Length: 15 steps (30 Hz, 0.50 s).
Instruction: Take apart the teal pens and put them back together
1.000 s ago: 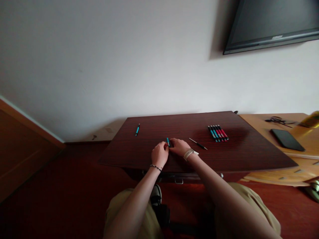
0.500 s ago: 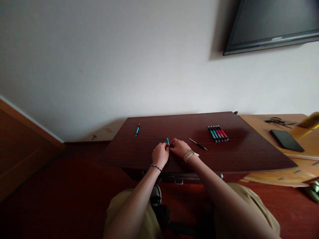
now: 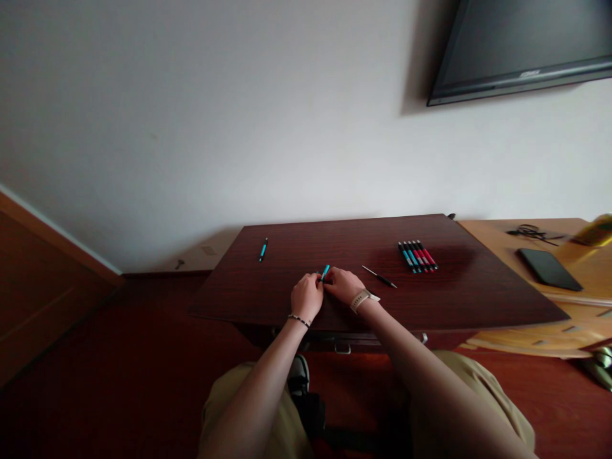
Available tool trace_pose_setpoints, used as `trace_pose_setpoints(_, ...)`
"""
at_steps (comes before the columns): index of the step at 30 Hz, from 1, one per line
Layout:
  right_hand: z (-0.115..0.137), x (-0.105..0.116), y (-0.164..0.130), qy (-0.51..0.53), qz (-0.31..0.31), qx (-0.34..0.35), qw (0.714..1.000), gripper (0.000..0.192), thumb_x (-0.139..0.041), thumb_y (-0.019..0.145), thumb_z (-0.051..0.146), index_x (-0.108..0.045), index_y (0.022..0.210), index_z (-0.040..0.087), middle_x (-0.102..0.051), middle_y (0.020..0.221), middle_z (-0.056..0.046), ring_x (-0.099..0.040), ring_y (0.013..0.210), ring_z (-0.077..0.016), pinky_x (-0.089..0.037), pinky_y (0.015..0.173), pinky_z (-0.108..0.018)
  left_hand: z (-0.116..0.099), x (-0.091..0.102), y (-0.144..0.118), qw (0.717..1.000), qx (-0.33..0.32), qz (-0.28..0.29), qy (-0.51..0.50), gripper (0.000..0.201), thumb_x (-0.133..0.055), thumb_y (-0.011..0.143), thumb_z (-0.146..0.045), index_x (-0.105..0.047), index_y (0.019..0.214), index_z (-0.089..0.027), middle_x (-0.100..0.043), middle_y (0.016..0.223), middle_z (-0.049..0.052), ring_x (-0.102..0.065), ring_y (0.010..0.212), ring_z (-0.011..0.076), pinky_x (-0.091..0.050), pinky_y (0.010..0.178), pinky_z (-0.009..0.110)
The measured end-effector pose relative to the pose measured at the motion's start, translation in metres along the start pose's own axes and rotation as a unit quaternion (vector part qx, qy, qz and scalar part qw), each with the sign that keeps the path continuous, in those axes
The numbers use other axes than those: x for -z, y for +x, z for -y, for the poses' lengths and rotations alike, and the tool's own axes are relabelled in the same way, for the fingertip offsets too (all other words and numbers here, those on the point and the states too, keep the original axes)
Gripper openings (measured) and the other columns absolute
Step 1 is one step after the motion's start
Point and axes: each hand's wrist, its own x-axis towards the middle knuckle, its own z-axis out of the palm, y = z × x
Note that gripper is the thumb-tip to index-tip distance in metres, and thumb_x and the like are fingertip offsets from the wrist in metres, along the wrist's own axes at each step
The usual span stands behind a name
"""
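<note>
Slippage is being risked: a teal pen (image 3: 325,272) is being pinched over the bench (image 3: 454,299) by closed fingers of left hand (image 3: 307,297) and right hand (image 3: 343,284) — small parts may be dropped.

Pen row (image 3: 417,255) right of hands (image 3: 325,290)
</note>
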Motion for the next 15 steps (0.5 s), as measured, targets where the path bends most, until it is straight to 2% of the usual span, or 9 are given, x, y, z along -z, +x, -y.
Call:
trace_pose_setpoints(7, -0.0014, -0.0039, 0.0025, 0.011, -0.017, -0.024, 0.999, 0.035, -0.071, 0.089, 0.041, -0.066, 0.117, 0.020, -0.077, 0.114, -0.011, -0.072, 0.108, -0.0277, -0.046, 0.084, -0.031, 0.0014, -0.0020, 0.0012, 1.000, -0.004, -0.002, 0.001, 0.021, -0.056, 0.102, -0.026, -0.073, 0.114, -0.024, -0.076, 0.115, 0.009, -0.071, 0.107, 0.0233, -0.052, 0.090, 0.031)
trace_pose_setpoints(15, -0.0019, -0.0036, 0.0032, 0.011, -0.013, -0.016, 1.000, 0.034, -0.071, 0.090, 0.040, -0.066, 0.117, 0.021, -0.077, 0.115, -0.011, -0.072, 0.108, -0.0284, -0.045, 0.084, -0.032, 0.0016, -0.0004, -0.0012, 1.000, 0.003, 0.001, 0.003, 0.018, -0.059, 0.101, -0.027, -0.073, 0.110, -0.024, -0.077, 0.113, 0.009, -0.072, 0.104, 0.0235, -0.052, 0.089, 0.031)
